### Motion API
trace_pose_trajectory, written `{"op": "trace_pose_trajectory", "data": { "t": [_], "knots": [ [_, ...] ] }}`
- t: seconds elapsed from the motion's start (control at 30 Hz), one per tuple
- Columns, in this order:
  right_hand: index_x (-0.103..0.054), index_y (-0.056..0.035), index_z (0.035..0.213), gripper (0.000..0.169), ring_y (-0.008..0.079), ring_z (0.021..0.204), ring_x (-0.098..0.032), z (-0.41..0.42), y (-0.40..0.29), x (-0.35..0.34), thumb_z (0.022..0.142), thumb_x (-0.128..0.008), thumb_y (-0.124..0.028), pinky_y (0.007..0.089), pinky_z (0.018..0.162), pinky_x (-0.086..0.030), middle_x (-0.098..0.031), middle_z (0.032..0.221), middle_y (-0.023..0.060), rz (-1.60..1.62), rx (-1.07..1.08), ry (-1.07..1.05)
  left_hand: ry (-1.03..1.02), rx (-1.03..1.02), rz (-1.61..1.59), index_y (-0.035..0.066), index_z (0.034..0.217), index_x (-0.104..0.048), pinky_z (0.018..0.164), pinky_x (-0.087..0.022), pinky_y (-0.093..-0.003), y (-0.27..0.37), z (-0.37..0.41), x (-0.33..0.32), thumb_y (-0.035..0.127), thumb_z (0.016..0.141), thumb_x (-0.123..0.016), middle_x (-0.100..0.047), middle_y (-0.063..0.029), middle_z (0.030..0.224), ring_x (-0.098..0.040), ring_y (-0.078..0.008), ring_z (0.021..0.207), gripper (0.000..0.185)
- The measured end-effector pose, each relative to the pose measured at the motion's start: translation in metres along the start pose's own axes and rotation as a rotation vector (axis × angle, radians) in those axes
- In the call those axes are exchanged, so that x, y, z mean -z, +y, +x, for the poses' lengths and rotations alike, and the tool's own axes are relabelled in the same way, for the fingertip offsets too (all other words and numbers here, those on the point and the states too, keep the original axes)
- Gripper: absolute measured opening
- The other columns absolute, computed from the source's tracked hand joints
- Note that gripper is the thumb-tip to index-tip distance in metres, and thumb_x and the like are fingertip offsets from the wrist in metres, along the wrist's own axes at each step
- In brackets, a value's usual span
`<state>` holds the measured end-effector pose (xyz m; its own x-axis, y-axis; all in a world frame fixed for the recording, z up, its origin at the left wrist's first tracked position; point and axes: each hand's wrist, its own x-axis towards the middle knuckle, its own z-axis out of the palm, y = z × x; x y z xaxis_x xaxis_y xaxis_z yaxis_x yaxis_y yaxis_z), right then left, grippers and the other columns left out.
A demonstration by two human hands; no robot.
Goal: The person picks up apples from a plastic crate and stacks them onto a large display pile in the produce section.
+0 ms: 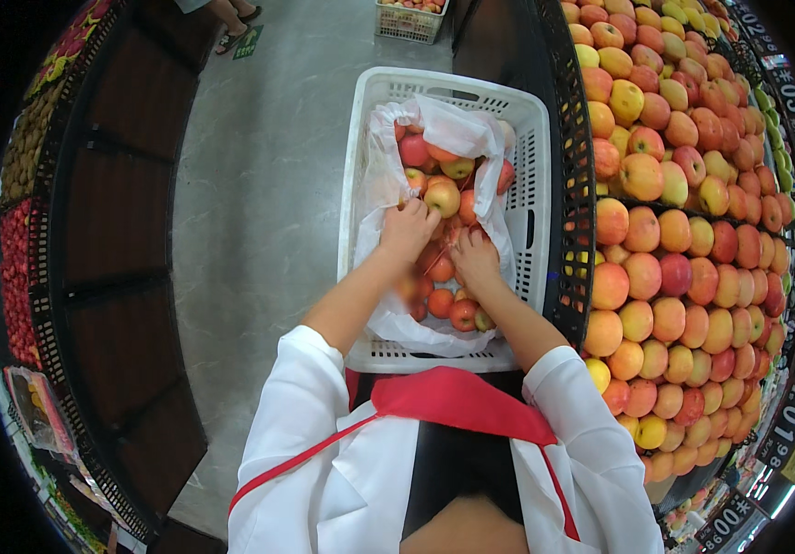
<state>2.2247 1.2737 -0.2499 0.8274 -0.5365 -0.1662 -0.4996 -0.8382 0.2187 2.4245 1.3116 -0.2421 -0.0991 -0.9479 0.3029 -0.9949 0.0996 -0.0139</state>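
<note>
In front of me stands a white plastic crate (532,166) lined with a white bag (377,173) whose mouth is spread wide. Red and yellow apples (442,199) lie inside the bag. My left hand (410,227) rests over the apples near the bag's left edge, fingers bent beside a yellowish apple. At the right, my right hand (475,256) reaches down among the apples, next to what looks like thin reddish string or netting (451,237). The fingertips of both hands are partly hidden, so whether either grips anything is unclear.
Close on the right rises a display of stacked apples (667,277) behind a black perforated rim (574,159). A second crate (408,24) of fruit sits ahead on the grey floor (252,194). A person's feet (233,31) show at the upper left, near dark cabinets (120,215) with produce above.
</note>
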Motion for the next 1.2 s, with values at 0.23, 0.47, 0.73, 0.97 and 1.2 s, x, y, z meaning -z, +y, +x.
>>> {"op": "trace_pose_trajectory", "data": {
  "t": [0.23, 0.47, 0.73, 0.97, 1.2],
  "knots": [
    [-0.065, -0.0208, 0.122, 0.033, 0.0314, 0.117, -0.050, 0.011, 0.019, -0.001, 0.092, -0.053, -0.023, 0.0373, 0.090, -0.049, -0.058, 0.128, 0.0114, -0.250, 0.268, -0.096, -0.154, 0.060, -0.082, 0.015, 0.096, -0.057, 0.069, -0.051, -0.0351, 0.003, 0.000, 0.009, 0.018, 0.079, -0.063, -0.062, -0.0004, 0.090, -0.060, -0.0171, 0.093, 0.018],
    [-0.065, -0.0110, 0.108, 0.032, 0.0325, 0.101, -0.059, -0.018, -0.018, 0.001, 0.078, -0.067, -0.022, 0.0474, 0.089, -0.046, -0.063, 0.113, 0.0126, 0.355, -0.231, -0.053, -0.256, 0.266, -0.678, 0.002, 0.106, -0.061, 0.086, -0.051, -0.0477, -0.018, 0.012, 0.052, 0.037, 0.067, -0.080, -0.067, -0.0181, 0.100, -0.063, -0.0369, 0.099, 0.056],
    [-0.044, 0.0000, 0.137, 0.077, 0.0266, 0.116, -0.058, -0.070, -0.037, 0.115, 0.078, -0.081, -0.034, 0.0366, 0.099, -0.045, -0.060, 0.123, 0.0192, 1.561, -0.681, 0.289, 0.120, 1.072, -2.304, 0.011, 0.129, -0.058, 0.082, -0.053, -0.0348, -0.010, 0.006, 0.119, 0.045, 0.093, -0.060, -0.066, -0.0045, 0.113, -0.064, -0.0195, 0.089, 0.050],
    [-0.042, 0.0008, 0.140, 0.080, 0.0246, 0.113, -0.060, -0.142, 0.014, 0.231, 0.079, -0.081, -0.034, 0.0355, 0.096, -0.049, -0.060, 0.124, 0.0204, 1.645, -0.662, 0.325, -0.245, 0.791, -2.729, 0.011, 0.129, -0.052, 0.097, -0.048, -0.0524, 0.087, 0.045, 0.169, 0.055, 0.092, -0.056, -0.060, -0.0121, 0.117, -0.058, -0.0310, 0.110, 0.058],
    [-0.050, 0.0002, 0.130, 0.051, 0.0256, 0.104, -0.064, -0.219, 0.046, 0.241, 0.092, -0.066, -0.029, 0.0336, 0.086, -0.053, -0.062, 0.123, 0.0186, 2.108, -0.895, 0.601, -0.411, 1.138, -2.523, 0.015, 0.120, -0.056, 0.087, -0.053, -0.0464, 0.190, 0.087, 0.226, 0.051, 0.090, -0.053, -0.061, -0.0079, 0.110, -0.061, -0.0240, 0.100, 0.047]
  ]
}}
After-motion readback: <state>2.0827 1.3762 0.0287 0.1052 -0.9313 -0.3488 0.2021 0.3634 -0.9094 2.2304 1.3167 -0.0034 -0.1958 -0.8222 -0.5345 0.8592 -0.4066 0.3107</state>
